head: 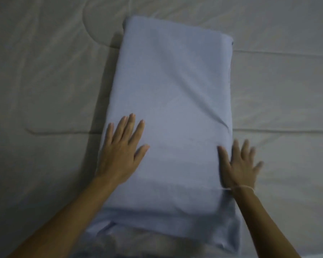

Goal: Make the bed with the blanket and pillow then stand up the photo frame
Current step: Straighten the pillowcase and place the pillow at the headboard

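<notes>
The pillow [168, 116] is lying lengthwise on the pale blanket [45, 81] spread over the bed, and the pillow-placing step is under way. The left hand [119, 153] is pressing flat on the pillow's near left part, grip open, holding nothing; the right hand [239, 164] is resting splayed (slightly blurred) at the pillow's near right edge. Next, likely smoothing and squaring it; the photo frame is not showing.

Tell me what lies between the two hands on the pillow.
Head view: only bare light-blue pillow fabric lies between the left hand and the right hand; nothing else sits there.
</notes>
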